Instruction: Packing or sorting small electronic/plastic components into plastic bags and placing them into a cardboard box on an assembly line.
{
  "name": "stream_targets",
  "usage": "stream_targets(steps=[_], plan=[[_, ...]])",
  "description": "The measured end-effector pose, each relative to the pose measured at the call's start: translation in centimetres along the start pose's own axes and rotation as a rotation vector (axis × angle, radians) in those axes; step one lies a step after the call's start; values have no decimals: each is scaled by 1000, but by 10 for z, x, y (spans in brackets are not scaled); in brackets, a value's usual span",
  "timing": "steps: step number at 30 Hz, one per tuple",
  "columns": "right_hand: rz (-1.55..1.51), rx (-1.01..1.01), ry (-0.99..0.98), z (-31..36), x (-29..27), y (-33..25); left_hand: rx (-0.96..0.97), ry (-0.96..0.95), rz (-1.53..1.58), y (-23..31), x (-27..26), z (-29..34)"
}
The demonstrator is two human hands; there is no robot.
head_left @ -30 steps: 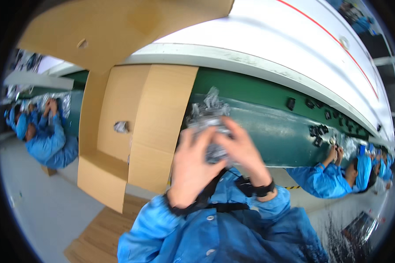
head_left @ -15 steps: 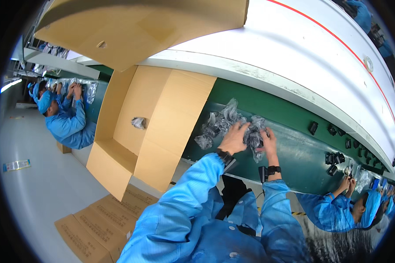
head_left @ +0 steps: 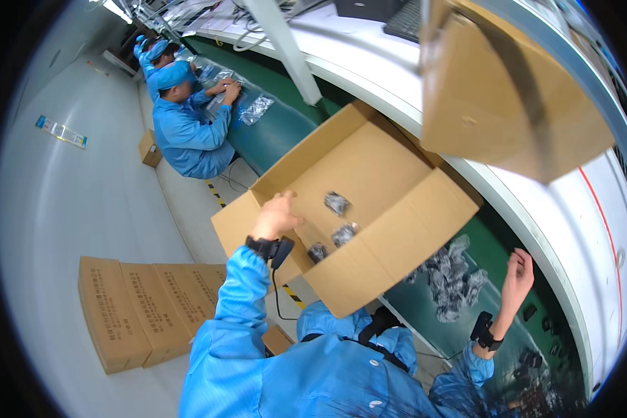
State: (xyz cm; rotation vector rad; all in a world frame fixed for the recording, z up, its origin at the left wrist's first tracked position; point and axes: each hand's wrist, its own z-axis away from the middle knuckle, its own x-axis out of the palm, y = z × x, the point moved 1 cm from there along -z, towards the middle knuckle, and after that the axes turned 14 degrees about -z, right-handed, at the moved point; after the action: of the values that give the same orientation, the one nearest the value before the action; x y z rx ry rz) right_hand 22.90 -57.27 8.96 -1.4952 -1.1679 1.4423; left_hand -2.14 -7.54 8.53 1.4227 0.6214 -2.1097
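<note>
- The box [head_left: 369, 202] is a large open carton of plain brown cardboard, tilted, its flaps spread outward and its floor mostly bare.
- Three small bags [head_left: 336, 203] of clear crinkled plastic with dark parts lie inside the box: one near the middle, two closer to its near wall.
- The left hand [head_left: 277, 214] rests on the box's left flap, fingers loosely curled over the edge, holding nothing else; a dark wrist strap sits just below it.
- The right hand [head_left: 519, 274] hangs to the right of the box, well apart from it, fingers loosely open and empty, above the green surface [head_left: 508, 327].
- A pile [head_left: 449, 275] of the same clear bags lies on the surface, just right of the box's near corner, between the box and the right hand.
- Small black parts [head_left: 529, 359] are scattered on the surface further right of the box.
- A second carton [head_left: 508, 97] stands above and right of the box, on the white ledge.
- Left of the box, closed cartons [head_left: 139, 306] lie flat on the floor.
- Beyond the box, up and left, another person in blue [head_left: 184, 129] sits at the same surface handling bags.
</note>
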Motion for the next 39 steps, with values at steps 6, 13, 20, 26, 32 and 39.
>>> stream_targets(steps=[6, 13, 20, 26, 32, 39], plan=[[-100, -255, -733, 42, 263, -94, 410, -795, 176, -6, 133, -53], [684, -173, -1294, 76, 454, -36, 371, -587, -226, 41, 180, -52], [695, 650, -1814, 64, 448, 19, 310, -785, 112, 3, 182, -74], [745, 386, -1824, 83, 439, 4, 245, -826, 654, 18, 158, -47], [827, 373, -1561, 80, 441, 25, 186, -733, 740, 31, 186, -72], [580, -43, -1603, 102, 411, 10, 246, -1093, 691, 21, 204, -79]])
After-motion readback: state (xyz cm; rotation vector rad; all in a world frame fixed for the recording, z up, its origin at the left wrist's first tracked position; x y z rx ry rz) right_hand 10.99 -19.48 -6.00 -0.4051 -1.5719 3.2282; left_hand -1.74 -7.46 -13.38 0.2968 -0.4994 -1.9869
